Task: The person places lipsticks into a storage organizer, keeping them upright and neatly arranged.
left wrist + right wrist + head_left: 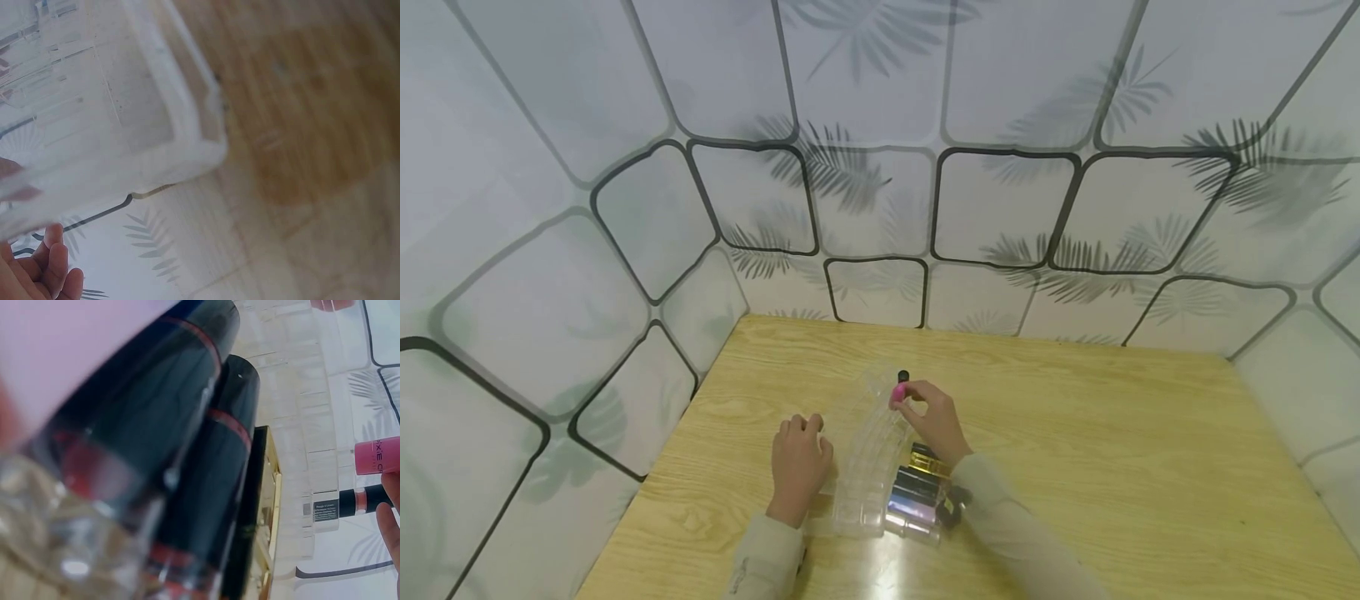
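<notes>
A clear plastic organizer [859, 492] with rows of compartments stands on the table. My right hand [934, 417] pinches a small pink lipstick tube [378, 455] with dark lettering, over the organizer's far end. Beside the pink tube, a black lipstick tube [359, 501] with a pink band and a label stands in a far compartment. My left hand [800, 462] is at the organizer's left side, its fingers loosely bent. In the left wrist view, the fingers [56, 269] show below the organizer's wall [181, 119], and part of the hand shows through the clear plastic.
Right of the organizer lie several cosmetics: a gold-and-black case [928, 461], dark tubes [916, 482], a purple tube [912, 507] and a clear-ended tube [913, 528]. A dark round item [951, 508] is under the right sleeve. Patterned walls [880, 208] border the wooden table [1097, 467].
</notes>
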A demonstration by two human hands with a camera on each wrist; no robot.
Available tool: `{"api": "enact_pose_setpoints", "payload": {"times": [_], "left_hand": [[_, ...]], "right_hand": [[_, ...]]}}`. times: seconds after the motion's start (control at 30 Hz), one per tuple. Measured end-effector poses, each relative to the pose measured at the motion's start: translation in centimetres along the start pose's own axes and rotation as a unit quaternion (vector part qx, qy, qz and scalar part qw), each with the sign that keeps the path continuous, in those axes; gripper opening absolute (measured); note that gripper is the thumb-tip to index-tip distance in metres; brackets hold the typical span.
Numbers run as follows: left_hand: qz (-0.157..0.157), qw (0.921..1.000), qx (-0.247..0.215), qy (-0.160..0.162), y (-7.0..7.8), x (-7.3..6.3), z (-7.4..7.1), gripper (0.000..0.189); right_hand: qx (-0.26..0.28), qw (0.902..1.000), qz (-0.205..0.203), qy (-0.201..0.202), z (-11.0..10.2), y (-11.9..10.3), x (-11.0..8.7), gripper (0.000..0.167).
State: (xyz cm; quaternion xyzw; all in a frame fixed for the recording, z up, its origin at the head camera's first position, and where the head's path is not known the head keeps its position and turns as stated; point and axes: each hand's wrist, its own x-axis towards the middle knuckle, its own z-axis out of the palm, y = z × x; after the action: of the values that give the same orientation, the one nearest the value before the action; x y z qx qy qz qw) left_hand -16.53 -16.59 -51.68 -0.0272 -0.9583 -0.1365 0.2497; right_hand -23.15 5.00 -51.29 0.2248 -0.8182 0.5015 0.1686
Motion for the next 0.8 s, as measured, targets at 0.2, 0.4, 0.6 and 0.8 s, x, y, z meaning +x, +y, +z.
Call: {"api": "enact_pose_setpoints", "payload": {"times": [0.2,0.4,0.6,0.8], "left_hand": [[-0.011,0.9999,-0.005,-0.012,-0.06,0.01,0.16,0.013],[-0.012,0.9998,-0.009,-0.010,-0.09,0.05,0.29,0.013],[-0.007,0.9999,-0.010,-0.001,-0.20,0.03,0.40,0.012],[-0.009,0.9999,-0.010,-0.001,-0.19,0.03,0.41,0.012]], "right_hand": [[-0.012,0.9999,-0.007,0.002,0.26,0.04,0.03,0.021],[-0.029,0.9993,-0.020,0.010,0.49,0.23,0.09,0.024],[-0.032,0.9991,-0.024,0.013,0.71,0.29,0.09,0.025],[-0.036,0.9991,-0.014,0.014,0.86,0.30,0.04,0.027]]}}
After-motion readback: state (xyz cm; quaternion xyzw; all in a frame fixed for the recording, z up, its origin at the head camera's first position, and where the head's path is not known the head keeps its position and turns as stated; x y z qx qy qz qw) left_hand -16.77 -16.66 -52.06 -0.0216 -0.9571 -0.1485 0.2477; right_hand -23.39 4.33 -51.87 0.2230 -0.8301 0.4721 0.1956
